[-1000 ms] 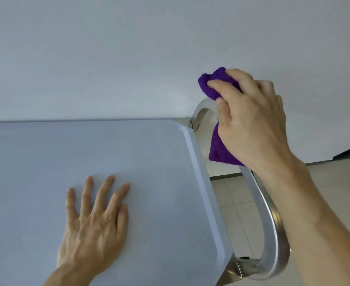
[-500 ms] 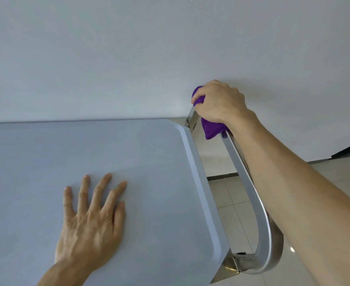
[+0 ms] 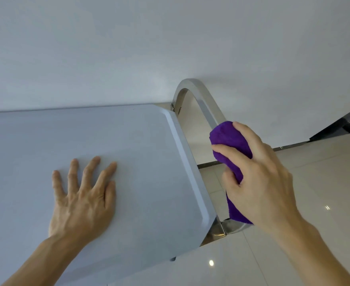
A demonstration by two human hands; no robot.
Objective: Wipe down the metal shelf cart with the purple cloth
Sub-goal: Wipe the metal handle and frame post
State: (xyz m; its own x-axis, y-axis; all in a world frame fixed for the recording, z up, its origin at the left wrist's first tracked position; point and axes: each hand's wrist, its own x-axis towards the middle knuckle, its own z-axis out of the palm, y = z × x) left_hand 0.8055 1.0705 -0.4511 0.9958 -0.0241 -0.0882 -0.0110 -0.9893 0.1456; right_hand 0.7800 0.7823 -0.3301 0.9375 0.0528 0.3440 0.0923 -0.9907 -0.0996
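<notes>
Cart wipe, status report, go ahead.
Left hand flat on cart top. Right hand grips cloth around handle. Nothing in the way.

Plush purple cloth [image 3: 231, 141]; polished metal handle [image 3: 201, 96]; seemingly matt shelf [image 3: 128, 145].

The right hand [image 3: 258, 178] and the purple cloth [image 3: 232, 145] cover the middle part of the metal handle [image 3: 201, 96], so the bar under them cannot be seen. The cart top [image 3: 145, 145] is cut by the left edge and the bottom edge of the frame, and it hides all shelves below. Both forearms leave the frame at the bottom. The left hand [image 3: 83, 201] hides its own palm. A dark object [image 3: 343, 124] at the right edge is cut off and cannot be identified.
</notes>
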